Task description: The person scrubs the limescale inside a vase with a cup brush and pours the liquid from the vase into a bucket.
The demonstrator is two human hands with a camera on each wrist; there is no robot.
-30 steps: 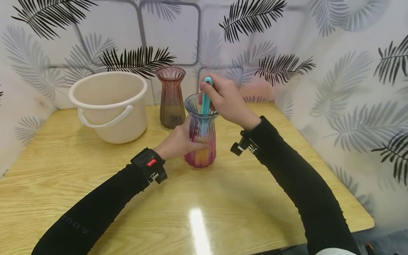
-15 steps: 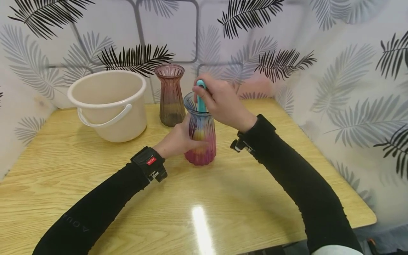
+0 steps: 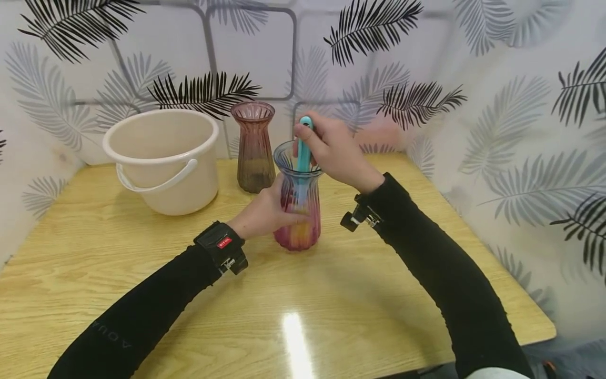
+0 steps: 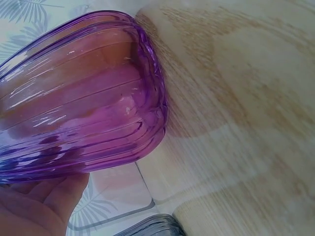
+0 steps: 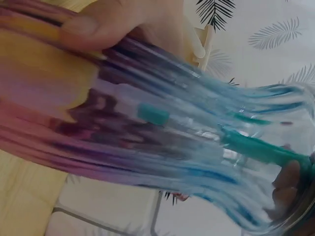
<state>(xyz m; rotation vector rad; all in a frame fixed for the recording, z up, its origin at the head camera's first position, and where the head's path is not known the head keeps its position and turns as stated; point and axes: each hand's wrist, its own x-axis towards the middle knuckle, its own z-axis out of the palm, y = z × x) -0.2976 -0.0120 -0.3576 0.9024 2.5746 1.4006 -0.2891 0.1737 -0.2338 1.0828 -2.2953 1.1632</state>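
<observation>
My left hand (image 3: 262, 213) grips the body of a ribbed glass vase (image 3: 313, 205), blue at the flared top and pink at the base. In the left wrist view the vase's purple-pink base (image 4: 98, 93) appears close to the wooden tabletop. From above, my right hand (image 3: 337, 150) holds the turquoise handle of a sponge bottle brush (image 3: 304, 152), which goes down through the vase's mouth. Its yellow sponge head (image 5: 49, 69) shows blurred through the glass in the right wrist view. The right fingertips (image 5: 288, 184) are right at the rim.
A second ribbed vase (image 3: 255, 152), pinkish above and grey below, stands behind the left hand. To its left is a cream bucket (image 3: 182, 184) with its white handle hanging down in front. A leaf-patterned wall covering (image 3: 516, 131) borders the wooden table (image 3: 246, 316) behind and right.
The right hand and the brush handle shift left, then back right. The yellow sponge head, seen higher in the vase half a second ago, is lower now. The left hand keeps its grip.
</observation>
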